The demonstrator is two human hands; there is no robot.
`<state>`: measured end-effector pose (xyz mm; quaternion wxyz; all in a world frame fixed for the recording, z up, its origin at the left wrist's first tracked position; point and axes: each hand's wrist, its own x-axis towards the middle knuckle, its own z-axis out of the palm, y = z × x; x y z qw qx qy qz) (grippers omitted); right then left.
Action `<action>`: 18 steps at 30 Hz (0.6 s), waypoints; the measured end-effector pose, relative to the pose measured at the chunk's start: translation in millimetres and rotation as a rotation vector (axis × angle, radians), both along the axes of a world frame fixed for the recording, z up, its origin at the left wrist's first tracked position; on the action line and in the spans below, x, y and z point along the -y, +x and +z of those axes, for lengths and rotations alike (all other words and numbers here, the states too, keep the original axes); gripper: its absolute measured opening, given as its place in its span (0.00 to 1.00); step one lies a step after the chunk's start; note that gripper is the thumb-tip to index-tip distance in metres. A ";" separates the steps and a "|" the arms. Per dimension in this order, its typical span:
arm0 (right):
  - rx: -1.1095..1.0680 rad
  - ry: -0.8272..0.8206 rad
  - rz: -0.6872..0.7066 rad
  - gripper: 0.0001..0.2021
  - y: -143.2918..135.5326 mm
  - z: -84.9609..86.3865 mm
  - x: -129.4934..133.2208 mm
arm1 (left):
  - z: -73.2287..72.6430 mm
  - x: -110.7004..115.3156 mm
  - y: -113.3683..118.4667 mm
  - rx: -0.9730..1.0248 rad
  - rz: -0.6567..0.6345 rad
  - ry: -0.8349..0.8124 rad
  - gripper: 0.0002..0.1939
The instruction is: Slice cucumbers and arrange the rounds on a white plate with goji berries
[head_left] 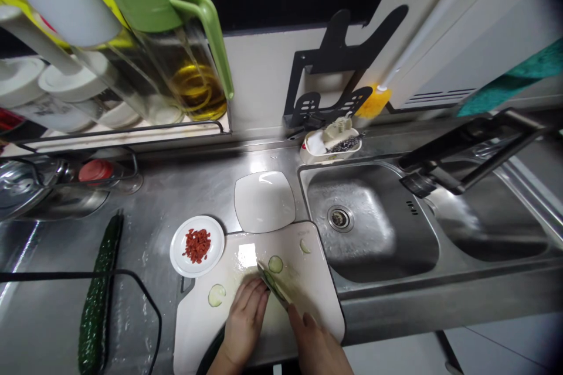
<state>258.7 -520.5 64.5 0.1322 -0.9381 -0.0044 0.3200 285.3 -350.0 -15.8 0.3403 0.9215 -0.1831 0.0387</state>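
Note:
On the white cutting board (316,293), my left hand (246,319) is closed over a cucumber (213,347), whose dark green end shows beside the wrist. The cut end is mostly hidden by the fingers and blade. My right hand (317,344) grips a knife (274,288), its blade right against the left fingertips. One pale cucumber slice (275,263) lies just beyond the blade. Another slice (217,295) rests to the left, and a thin partial piece (305,246) sits near the board's upper right.
A round white plate (177,249) holds small dried red berries (197,245). Behind the board is a square white plate (264,202). A whole cucumber (100,299) lies left, crossed by a black cable (152,302). The steel sink (373,252) is right; an oil bottle (193,88) stands back left.

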 end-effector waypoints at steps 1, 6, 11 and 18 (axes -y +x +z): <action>-0.010 -0.010 0.010 0.33 0.2 -1.1 -0.9 | -0.2 -0.1 -0.2 -0.001 0.001 0.001 0.11; -0.109 -0.033 0.037 0.35 4.2 -7.0 -5.8 | -0.3 0.0 -1.3 -0.011 0.003 0.000 0.12; -0.067 -0.013 0.042 0.33 7.8 -9.9 -6.7 | 1.0 0.5 -0.7 -0.011 0.005 -0.003 0.12; -0.089 -0.039 0.034 0.34 7.5 -18.6 -5.4 | 3.5 1.8 1.3 0.001 0.009 -0.011 0.12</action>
